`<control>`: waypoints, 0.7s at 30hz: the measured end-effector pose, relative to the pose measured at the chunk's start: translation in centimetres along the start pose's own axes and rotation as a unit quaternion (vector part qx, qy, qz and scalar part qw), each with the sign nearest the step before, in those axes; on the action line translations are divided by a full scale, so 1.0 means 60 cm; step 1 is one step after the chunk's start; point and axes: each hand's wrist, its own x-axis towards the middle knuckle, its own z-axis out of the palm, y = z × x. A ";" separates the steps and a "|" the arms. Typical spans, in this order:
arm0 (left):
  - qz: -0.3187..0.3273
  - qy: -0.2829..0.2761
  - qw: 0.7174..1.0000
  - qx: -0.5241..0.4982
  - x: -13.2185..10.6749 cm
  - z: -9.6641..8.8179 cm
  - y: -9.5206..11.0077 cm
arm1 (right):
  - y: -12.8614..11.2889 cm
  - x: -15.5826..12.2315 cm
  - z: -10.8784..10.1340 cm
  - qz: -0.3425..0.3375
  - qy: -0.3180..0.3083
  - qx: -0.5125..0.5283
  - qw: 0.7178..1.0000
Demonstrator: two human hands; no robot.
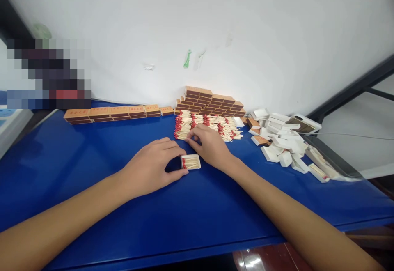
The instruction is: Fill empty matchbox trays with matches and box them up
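A small white matchbox tray (199,156), partly filled with red-headed matches (191,163), rests on the blue table. My left hand (152,166) grips its left end between thumb and fingers. Just behind the tray, at the near edge of a wide pile of loose matches (227,133), is my right hand (211,145). Its thumb and fingers are drawn together in a pinch; whatever sits between the tips is too small or hidden to make out.
Closed matchboxes (120,111) stand in a row at the back left, and more are stacked (212,100) against the wall. White trays (285,137) lie heaped at the right, beside a phone (304,124) and a dark bin (332,156). A tray of matches (319,172) lies nearby.
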 end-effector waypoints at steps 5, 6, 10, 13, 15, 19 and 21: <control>0.004 0.001 1.000 0.000 -0.001 -0.001 -0.001 | -0.004 -0.002 -0.014 0.004 -0.058 -0.021 0.998; 0.002 -0.001 1.000 0.001 -0.001 -0.001 -0.002 | -0.003 -0.002 -0.017 0.005 -0.068 -0.026 0.997; 0.003 -0.002 1.000 0.009 -0.002 -0.001 -0.005 | 0.003 -0.008 -0.028 -0.004 -0.096 -0.037 0.995; 0.004 0.003 1.000 0.017 -0.004 -0.001 -0.007 | 0.010 -0.013 -0.037 -0.016 -0.104 -0.030 0.994; 0.003 0.007 1.000 0.021 -0.004 -0.002 -0.008 | 0.015 -0.016 -0.043 -0.011 -0.104 -0.022 0.994; -0.007 0.018 0.999 0.028 -0.004 -0.003 -0.009 | 0.021 -0.024 -0.057 0.003 -0.102 -0.004 0.995; -0.014 0.022 0.999 0.031 -0.003 -0.004 -0.009 | 0.020 -0.029 -0.065 -0.003 -0.098 0.020 0.995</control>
